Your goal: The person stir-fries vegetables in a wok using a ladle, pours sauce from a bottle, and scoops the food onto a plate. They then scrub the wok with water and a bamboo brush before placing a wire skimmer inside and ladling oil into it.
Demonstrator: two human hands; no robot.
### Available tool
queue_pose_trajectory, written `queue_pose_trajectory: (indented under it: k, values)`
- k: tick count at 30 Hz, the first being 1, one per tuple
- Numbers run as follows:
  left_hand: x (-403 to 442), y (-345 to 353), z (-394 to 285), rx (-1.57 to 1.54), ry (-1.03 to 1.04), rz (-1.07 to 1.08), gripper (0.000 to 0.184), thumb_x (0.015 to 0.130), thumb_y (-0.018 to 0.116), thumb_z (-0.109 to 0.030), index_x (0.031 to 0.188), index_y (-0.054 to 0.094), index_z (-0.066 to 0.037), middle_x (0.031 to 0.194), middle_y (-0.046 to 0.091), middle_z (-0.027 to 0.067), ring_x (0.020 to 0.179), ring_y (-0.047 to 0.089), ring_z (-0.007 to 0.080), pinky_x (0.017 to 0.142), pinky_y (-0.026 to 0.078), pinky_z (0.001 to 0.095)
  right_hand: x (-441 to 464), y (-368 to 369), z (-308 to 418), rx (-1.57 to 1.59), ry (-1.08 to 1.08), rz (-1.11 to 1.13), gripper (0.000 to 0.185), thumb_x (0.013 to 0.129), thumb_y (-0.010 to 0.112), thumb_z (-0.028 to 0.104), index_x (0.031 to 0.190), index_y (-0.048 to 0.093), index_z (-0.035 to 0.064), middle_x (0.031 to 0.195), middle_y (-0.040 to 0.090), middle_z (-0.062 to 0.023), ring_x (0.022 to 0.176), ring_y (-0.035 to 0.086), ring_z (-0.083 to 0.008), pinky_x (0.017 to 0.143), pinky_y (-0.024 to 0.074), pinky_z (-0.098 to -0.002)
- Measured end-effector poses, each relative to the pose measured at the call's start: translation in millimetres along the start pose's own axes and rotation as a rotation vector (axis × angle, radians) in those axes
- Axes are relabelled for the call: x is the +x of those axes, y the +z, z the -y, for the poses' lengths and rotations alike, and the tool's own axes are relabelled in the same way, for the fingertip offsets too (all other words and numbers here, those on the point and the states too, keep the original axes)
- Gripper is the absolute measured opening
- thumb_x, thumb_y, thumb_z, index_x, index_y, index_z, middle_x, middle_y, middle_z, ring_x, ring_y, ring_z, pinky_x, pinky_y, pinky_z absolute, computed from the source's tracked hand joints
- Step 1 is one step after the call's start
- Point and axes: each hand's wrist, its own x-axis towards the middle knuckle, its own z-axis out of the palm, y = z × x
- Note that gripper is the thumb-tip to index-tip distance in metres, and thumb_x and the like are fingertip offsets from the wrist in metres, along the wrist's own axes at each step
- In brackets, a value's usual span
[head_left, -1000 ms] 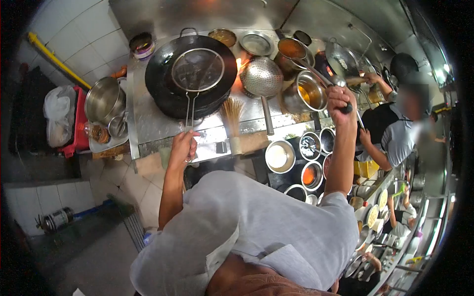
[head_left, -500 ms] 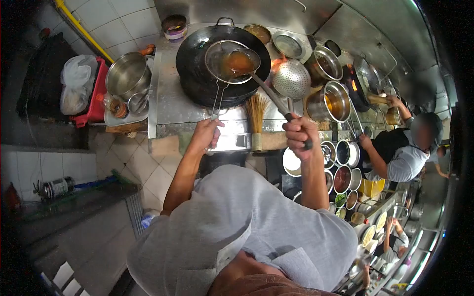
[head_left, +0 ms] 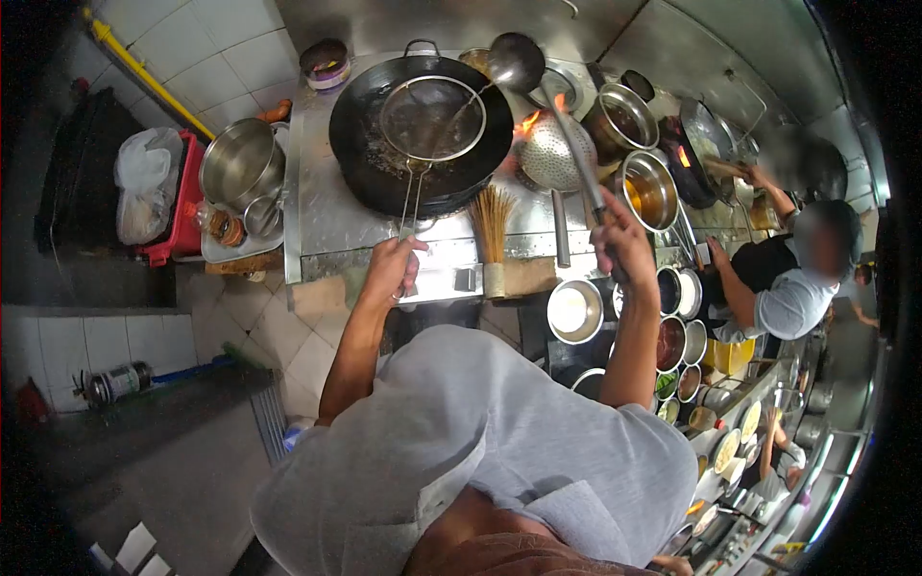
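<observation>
My left hand (head_left: 395,272) is closed round the wire handle of a round mesh strainer (head_left: 411,158), held over a black wok (head_left: 346,144). Dark liquid shows under the mesh. My right hand (head_left: 626,248) grips the long handle of a ladle (head_left: 517,63). Its dark bowl is raised beyond the wok's right rim, and its shaft passes over a perforated metal scoop (head_left: 557,154). Flames rise beside the scoop. A bamboo brush (head_left: 494,230) lies on the stove front between my hands.
Right of the scoop stands a metal pot of orange liquid (head_left: 645,192). A white-bottomed pot (head_left: 575,310) and several food containers sit near my right forearm. A steel pot (head_left: 242,161) and a red crate (head_left: 188,182) are on the left. A co-worker (head_left: 792,278) works at the right.
The ladle, which held orange liquid over the strainer, has moved up and right, off the wok. My right hand has shifted right. The strainer stays over the wok, slightly left in view.
</observation>
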Motion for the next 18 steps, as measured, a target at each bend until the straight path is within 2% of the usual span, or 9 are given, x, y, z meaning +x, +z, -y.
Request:
queue_pose_trajectory:
  k: [2, 4, 6, 10, 12, 16, 18]
  values:
    - [-0.7, 5.5, -1.8, -0.035, -0.008, 0.038, 0.031, 0.100, 0.051, -0.027, 0.097, 0.064, 0.001, 0.057, 0.046, -0.0020, 0.039, 0.041, 0.0064, 0.033, 0.031, 0.0243, 8.4, -19.3, 16.1, 0.035, -0.070, -0.120, 0.070, 0.078, 0.053, 0.001, 0.147, 0.038, 0.0022, 0.065, 0.053, -0.0033, 0.040, 0.047, -0.0107, 0.037, 0.0379, -0.0231]
    - [-0.7, 9.7, -2.6, 0.010, 0.056, 0.013, 0.031, 0.100, 0.051, -0.028, 0.096, 0.064, 0.000, 0.057, 0.045, -0.0025, 0.040, 0.040, 0.0059, 0.034, 0.031, 0.0240, 30.4, -53.6, 15.7, -0.076, -0.102, -0.210, 0.055, 0.081, 0.052, 0.002, 0.135, 0.049, -0.0005, 0.064, 0.050, -0.0016, 0.041, 0.047, -0.0115, 0.040, 0.0387, -0.0251]
    - [-0.3, 13.9, -4.1, 0.024, 0.056, 0.032, 0.032, 0.100, 0.051, -0.029, 0.096, 0.064, 0.000, 0.057, 0.045, -0.0025, 0.040, 0.040, 0.0058, 0.034, 0.031, 0.0239, 59.9, -95.6, 13.2, -0.287, -0.074, -0.285, 0.035, 0.082, 0.052, 0.003, 0.116, 0.056, -0.0012, 0.063, 0.051, -0.0025, 0.043, 0.049, -0.0127, 0.042, 0.0396, -0.0276]
    - [2.0, 14.3, 1.7, 0.013, 0.037, 0.013, 0.034, 0.101, 0.049, -0.030, 0.096, 0.064, 0.000, 0.057, 0.044, -0.0024, 0.040, 0.039, 0.0058, 0.034, 0.032, 0.0241, 103.4, -158.2, 9.7, -0.433, 0.026, -0.338, 0.014, 0.082, 0.050, 0.001, 0.093, 0.056, -0.0027, 0.059, 0.056, -0.0081, 0.045, 0.052, -0.0155, 0.042, 0.0392, -0.0303]
    - [0.6, 16.9, 1.5, 0.033, 0.042, -0.001, 0.034, 0.101, 0.048, -0.029, 0.097, 0.063, 0.001, 0.057, 0.044, -0.0022, 0.040, 0.040, 0.0061, 0.034, 0.032, 0.0245, 119.5, -181.4, 0.3, -0.355, 0.046, -0.368, 0.011, 0.081, 0.056, 0.008, 0.082, 0.059, -0.0018, 0.059, 0.056, -0.0061, 0.044, 0.051, -0.0136, 0.042, 0.0398, -0.0295]
    - [-0.8, 20.2, 4.1, 0.032, 0.035, -0.027, 0.034, 0.101, 0.047, -0.028, 0.097, 0.062, 0.002, 0.057, 0.044, -0.0019, 0.040, 0.040, 0.0065, 0.034, 0.033, 0.0246, 138.9, -213.3, -5.8, -0.326, 0.181, -0.395, 0.008, 0.081, 0.056, 0.008, 0.077, 0.057, 0.0017, 0.058, 0.055, -0.0048, 0.044, 0.050, -0.0122, 0.042, 0.0406, -0.0291]
    - [-1.1, 22.1, 6.1, 0.030, 0.040, -0.026, 0.034, 0.101, 0.047, -0.027, 0.098, 0.062, 0.003, 0.057, 0.044, -0.0019, 0.040, 0.040, 0.0066, 0.034, 0.033, 0.0245, 148.2, -231.7, -9.7, 0.082, 0.244, -0.193, 0.009, 0.081, 0.055, 0.007, 0.073, 0.052, 0.0060, 0.058, 0.052, -0.0025, 0.046, 0.050, -0.0097, 0.042, 0.0416, -0.0259]
